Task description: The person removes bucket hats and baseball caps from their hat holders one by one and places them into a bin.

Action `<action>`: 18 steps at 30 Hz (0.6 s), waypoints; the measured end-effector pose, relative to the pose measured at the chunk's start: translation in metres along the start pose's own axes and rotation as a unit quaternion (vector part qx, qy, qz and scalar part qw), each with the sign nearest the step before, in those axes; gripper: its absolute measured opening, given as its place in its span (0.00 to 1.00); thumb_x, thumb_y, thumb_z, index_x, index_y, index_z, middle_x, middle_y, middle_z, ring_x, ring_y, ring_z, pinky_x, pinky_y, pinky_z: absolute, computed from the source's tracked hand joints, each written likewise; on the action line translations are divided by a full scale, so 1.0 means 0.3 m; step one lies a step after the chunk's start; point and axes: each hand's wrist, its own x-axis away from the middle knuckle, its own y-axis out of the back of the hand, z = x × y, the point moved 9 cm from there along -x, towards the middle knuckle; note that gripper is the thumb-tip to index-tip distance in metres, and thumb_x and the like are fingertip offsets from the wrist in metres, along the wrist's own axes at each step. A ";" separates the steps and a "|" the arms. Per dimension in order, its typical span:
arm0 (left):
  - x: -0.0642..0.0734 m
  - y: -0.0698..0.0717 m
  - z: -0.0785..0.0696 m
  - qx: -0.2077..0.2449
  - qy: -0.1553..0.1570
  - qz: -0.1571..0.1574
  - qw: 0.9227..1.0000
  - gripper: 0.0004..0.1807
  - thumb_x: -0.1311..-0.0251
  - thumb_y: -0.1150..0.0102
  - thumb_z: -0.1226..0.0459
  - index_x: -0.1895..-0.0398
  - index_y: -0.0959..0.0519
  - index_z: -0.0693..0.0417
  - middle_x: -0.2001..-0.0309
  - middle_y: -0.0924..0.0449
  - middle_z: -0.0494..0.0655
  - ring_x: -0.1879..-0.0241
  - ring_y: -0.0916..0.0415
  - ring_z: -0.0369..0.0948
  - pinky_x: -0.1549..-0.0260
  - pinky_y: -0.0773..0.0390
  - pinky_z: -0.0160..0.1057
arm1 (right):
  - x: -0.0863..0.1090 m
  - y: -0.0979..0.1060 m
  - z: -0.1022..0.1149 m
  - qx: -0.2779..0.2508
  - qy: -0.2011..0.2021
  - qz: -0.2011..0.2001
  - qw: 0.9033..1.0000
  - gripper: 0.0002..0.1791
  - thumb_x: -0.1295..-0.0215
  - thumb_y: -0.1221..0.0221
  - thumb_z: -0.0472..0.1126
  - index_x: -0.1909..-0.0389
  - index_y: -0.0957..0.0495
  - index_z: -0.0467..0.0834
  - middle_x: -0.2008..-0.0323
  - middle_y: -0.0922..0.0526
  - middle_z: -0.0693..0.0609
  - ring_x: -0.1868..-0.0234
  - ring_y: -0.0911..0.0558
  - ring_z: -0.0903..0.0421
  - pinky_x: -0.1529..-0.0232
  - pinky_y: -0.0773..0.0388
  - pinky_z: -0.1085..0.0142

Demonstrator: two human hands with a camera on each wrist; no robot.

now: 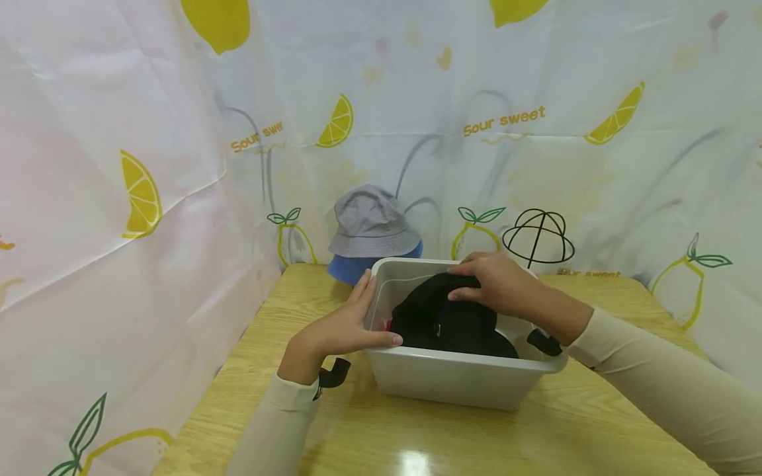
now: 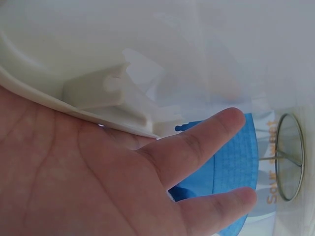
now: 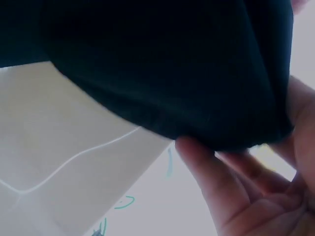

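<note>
A black hat [image 1: 437, 317] lies in a white plastic bin [image 1: 458, 383], its upper part rising to the level of the far rim. My right hand [image 1: 497, 284] pinches the hat's upper edge, thumb on the near side; in the right wrist view, fingers [image 3: 211, 182] touch the edge of the dark cloth [image 3: 172, 73]. At the bin's left end, my left hand [image 1: 339, 327] rests against the rim, its thumb over the front edge. Two of its fingers [image 2: 192, 147] stretch out straight and apart below the rim in the left wrist view.
Behind the bin's left corner, a grey bucket hat [image 1: 372, 221] sits over a blue hat [image 1: 348, 269]. A black wire hat stand [image 1: 538, 238] rises behind the bin to the right. Something pinkish-red [image 1: 388, 325] shows beside the black hat. The wooden table [image 1: 262, 337] meets a lemon-print cloth [image 1: 381, 99].
</note>
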 end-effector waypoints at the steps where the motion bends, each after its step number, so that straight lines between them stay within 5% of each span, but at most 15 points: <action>1: 0.000 0.000 -0.001 0.001 0.000 0.001 1.000 0.73 0.49 0.31 0.31 0.15 0.70 0.48 0.16 0.83 0.40 0.16 0.68 0.47 0.22 0.46 0.56 | -0.001 -0.005 0.001 -0.004 0.006 0.006 1.000 0.28 0.38 0.28 0.55 0.40 0.15 0.46 0.48 0.12 0.46 0.46 0.15 0.48 0.43 0.19 0.49; 7: -0.002 0.001 0.002 0.000 0.000 0.000 1.000 0.73 0.49 0.32 0.30 0.15 0.70 0.48 0.16 0.82 0.41 0.16 0.67 0.48 0.22 0.45 0.56 | -0.001 -0.041 0.010 -0.049 0.041 0.073 0.995 0.30 0.37 0.29 0.56 0.36 0.18 0.50 0.42 0.14 0.51 0.42 0.15 0.52 0.41 0.19 0.50; 18: -0.002 -0.001 0.006 0.000 -0.002 0.000 1.000 0.74 0.49 0.32 0.30 0.15 0.71 0.47 0.16 0.83 0.39 0.16 0.70 0.45 0.22 0.46 0.56 | 0.012 -0.087 0.032 -0.098 0.081 0.201 0.971 0.40 0.37 0.27 0.52 0.25 0.29 0.55 0.31 0.23 0.55 0.33 0.23 0.54 0.35 0.24 0.49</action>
